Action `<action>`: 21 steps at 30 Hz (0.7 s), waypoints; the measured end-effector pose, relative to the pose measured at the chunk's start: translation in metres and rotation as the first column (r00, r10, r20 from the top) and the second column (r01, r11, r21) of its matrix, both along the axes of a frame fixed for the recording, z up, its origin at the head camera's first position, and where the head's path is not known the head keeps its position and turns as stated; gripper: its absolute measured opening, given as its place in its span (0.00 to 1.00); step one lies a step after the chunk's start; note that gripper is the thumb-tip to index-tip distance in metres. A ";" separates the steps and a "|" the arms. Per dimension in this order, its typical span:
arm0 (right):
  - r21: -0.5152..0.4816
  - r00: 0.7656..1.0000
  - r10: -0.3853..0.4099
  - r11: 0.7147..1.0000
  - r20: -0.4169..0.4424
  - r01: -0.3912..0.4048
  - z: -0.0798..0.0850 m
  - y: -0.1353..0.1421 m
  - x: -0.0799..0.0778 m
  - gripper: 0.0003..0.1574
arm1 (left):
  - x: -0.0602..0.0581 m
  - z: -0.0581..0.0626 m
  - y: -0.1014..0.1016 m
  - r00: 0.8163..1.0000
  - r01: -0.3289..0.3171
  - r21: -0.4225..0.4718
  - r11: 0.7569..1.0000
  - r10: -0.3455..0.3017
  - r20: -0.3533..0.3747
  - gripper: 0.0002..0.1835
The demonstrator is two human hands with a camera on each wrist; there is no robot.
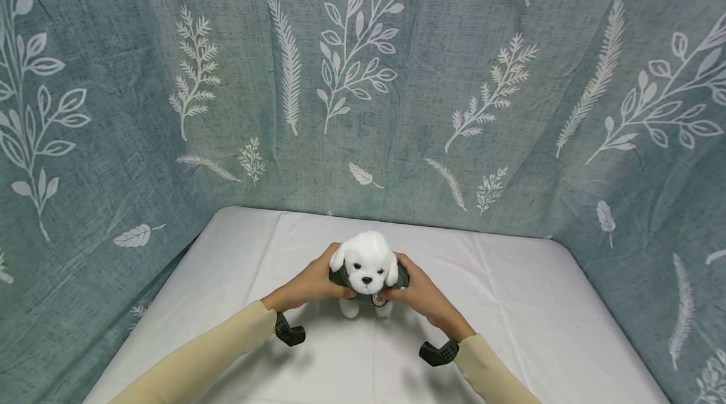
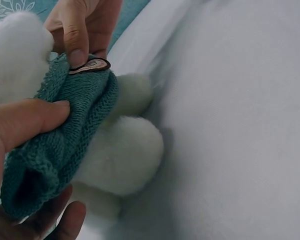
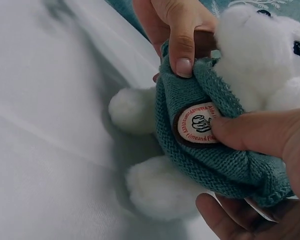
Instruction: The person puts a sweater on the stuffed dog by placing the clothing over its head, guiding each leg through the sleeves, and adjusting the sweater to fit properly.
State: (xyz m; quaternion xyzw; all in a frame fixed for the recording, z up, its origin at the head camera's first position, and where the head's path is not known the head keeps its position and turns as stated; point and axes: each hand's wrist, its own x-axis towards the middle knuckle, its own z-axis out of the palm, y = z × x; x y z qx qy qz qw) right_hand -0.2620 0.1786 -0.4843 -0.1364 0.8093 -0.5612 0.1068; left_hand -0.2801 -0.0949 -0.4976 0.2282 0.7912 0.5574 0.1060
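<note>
A white plush dog in a green knitted sweater stands upright on the white-covered table, facing me. My left hand grips its side, thumb across the front of the sweater and fingers behind. On the other side my right hand holds it the same way, its thumb at the edge of an oval patch on the chest. Below the sweater hem the white paws show, close to the cloth. The dog's back is hidden in the head view.
The white cloth has faint fold lines and covers the whole table. Blue-green curtains with white leaf prints hang behind the table and along both sides. Black wrist devices sit on both wrists, under the beige sleeves.
</note>
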 end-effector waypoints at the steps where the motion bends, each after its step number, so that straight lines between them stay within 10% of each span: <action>1: 0.003 1.000 -0.007 1.000 -0.002 0.007 0.000 0.000 0.000 0.51 | 0.000 -0.001 0.000 1.000 -0.006 -0.007 1.000 0.006 -0.002 0.50; 21: 0.062 0.998 0.001 0.998 -0.064 0.003 -0.009 0.001 -0.001 0.48 | 0.006 -0.008 0.002 1.000 -0.025 -0.002 1.000 0.025 0.008 0.47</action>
